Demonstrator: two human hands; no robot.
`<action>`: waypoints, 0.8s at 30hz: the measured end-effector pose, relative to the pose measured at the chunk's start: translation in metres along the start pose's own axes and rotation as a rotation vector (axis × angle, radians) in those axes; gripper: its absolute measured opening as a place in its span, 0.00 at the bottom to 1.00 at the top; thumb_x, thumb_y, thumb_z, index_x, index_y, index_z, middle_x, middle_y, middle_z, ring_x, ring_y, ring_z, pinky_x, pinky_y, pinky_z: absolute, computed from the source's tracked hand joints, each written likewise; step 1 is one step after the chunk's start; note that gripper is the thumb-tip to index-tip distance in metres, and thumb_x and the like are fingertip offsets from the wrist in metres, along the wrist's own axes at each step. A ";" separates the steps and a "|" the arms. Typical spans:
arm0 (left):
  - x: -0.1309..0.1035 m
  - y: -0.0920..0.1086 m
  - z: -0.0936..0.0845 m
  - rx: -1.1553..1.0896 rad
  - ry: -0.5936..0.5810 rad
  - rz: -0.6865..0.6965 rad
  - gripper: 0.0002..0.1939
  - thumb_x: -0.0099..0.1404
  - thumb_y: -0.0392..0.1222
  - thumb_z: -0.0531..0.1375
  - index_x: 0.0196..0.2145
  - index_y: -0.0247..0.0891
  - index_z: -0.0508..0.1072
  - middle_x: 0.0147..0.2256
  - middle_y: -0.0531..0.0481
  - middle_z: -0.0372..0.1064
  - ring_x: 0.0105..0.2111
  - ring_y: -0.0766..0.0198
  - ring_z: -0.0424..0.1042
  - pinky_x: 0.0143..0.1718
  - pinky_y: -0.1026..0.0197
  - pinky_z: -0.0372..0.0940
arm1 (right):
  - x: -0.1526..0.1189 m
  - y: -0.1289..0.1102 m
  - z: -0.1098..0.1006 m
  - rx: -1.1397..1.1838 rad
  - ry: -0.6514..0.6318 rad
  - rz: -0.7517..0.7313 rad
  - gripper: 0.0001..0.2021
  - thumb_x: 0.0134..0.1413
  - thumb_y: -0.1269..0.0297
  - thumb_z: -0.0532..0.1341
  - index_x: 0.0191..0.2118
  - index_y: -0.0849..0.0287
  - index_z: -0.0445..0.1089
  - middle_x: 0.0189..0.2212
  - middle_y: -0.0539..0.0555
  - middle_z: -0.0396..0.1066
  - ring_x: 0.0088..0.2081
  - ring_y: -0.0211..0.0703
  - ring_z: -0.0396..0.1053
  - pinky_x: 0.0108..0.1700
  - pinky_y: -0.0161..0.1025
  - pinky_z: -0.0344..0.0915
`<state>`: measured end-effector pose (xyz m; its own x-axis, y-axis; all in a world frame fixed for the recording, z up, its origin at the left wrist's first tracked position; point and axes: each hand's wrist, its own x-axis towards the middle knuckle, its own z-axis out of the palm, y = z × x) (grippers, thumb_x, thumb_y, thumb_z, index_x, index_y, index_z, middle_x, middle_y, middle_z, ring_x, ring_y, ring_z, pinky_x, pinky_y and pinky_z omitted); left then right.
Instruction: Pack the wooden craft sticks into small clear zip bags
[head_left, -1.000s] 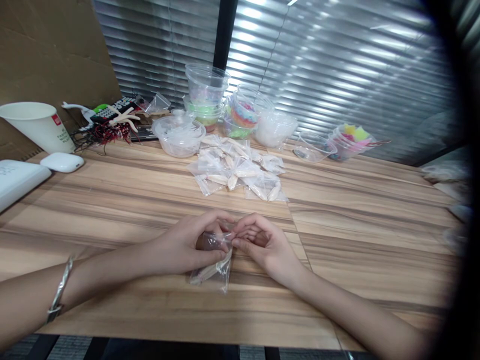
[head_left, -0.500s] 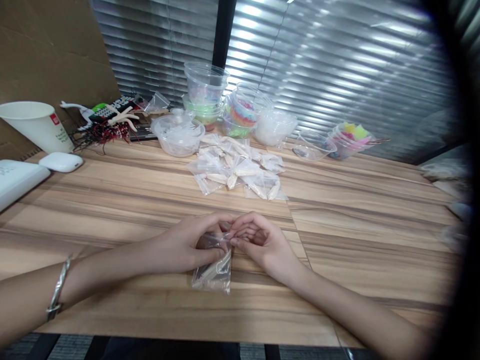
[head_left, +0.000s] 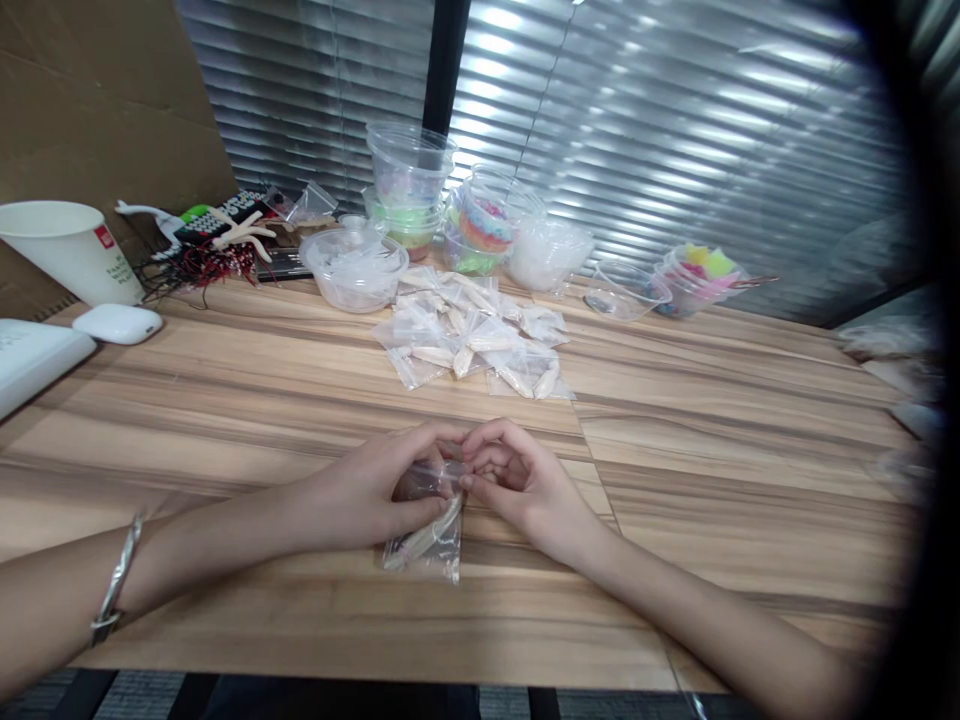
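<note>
Near the table's front, a small clear plastic bag [head_left: 427, 550] with a pale, slim item inside lies slanted under my fingers. My left hand [head_left: 401, 485] is closed on it, the thumb across the bag's front and the fingers behind. My right hand [head_left: 517, 480] pinches the bag's upper right corner between thumb and fingertips. The fingertips of both hands meet at the bag's top edge. Farther back lies a heap of similar clear bags [head_left: 472, 335] with pale pieces in them.
Behind the heap stand a tub of clear plastic [head_left: 354, 270], stacked tubs with coloured contents [head_left: 409, 190] and a cup with bright pieces [head_left: 697, 275]. At the left are a paper cup [head_left: 71, 250], a white case [head_left: 118, 323] and tangled dark red wires [head_left: 217, 262].
The right hand's fingers have curled slightly at the bag's top corner. The bag and the left hand have hardly moved.
</note>
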<state>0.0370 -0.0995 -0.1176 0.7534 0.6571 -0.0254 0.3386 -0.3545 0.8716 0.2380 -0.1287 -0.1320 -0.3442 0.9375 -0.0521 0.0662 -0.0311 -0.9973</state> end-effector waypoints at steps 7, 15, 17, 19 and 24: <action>0.000 0.000 0.000 0.006 -0.005 0.006 0.22 0.62 0.38 0.56 0.54 0.43 0.60 0.41 0.50 0.67 0.37 0.65 0.67 0.34 0.66 0.61 | 0.000 -0.001 0.000 0.038 -0.011 -0.003 0.10 0.52 0.69 0.62 0.39 0.60 0.62 0.33 0.50 0.65 0.34 0.29 0.66 0.36 0.27 0.64; 0.001 -0.002 0.001 0.052 -0.008 -0.002 0.22 0.64 0.43 0.56 0.55 0.42 0.59 0.43 0.49 0.67 0.38 0.64 0.66 0.37 0.63 0.61 | 0.001 -0.006 -0.002 0.092 -0.048 0.006 0.09 0.52 0.69 0.61 0.38 0.60 0.59 0.29 0.49 0.65 0.33 0.30 0.66 0.35 0.29 0.63; 0.001 -0.001 0.000 0.051 -0.004 0.006 0.23 0.63 0.42 0.56 0.56 0.43 0.59 0.45 0.49 0.66 0.39 0.63 0.66 0.38 0.62 0.61 | 0.000 -0.004 -0.003 0.086 -0.043 0.008 0.09 0.52 0.69 0.61 0.38 0.60 0.59 0.29 0.48 0.64 0.31 0.30 0.65 0.34 0.28 0.61; 0.001 0.000 -0.001 0.041 0.008 0.017 0.23 0.63 0.40 0.56 0.55 0.44 0.59 0.46 0.49 0.65 0.41 0.63 0.66 0.40 0.62 0.61 | 0.000 -0.003 -0.003 0.074 -0.035 0.014 0.09 0.52 0.69 0.61 0.38 0.60 0.59 0.29 0.48 0.63 0.31 0.30 0.63 0.33 0.29 0.60; 0.001 0.000 -0.003 0.072 0.102 0.054 0.20 0.63 0.42 0.57 0.52 0.43 0.63 0.50 0.48 0.62 0.49 0.61 0.62 0.49 0.59 0.59 | 0.001 0.000 -0.006 0.029 -0.025 -0.015 0.09 0.53 0.67 0.60 0.37 0.60 0.59 0.30 0.49 0.62 0.32 0.31 0.62 0.35 0.30 0.60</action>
<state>0.0362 -0.0967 -0.1165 0.7115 0.6988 0.0735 0.3418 -0.4356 0.8327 0.2432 -0.1261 -0.1321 -0.3683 0.9289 -0.0383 0.0341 -0.0277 -0.9990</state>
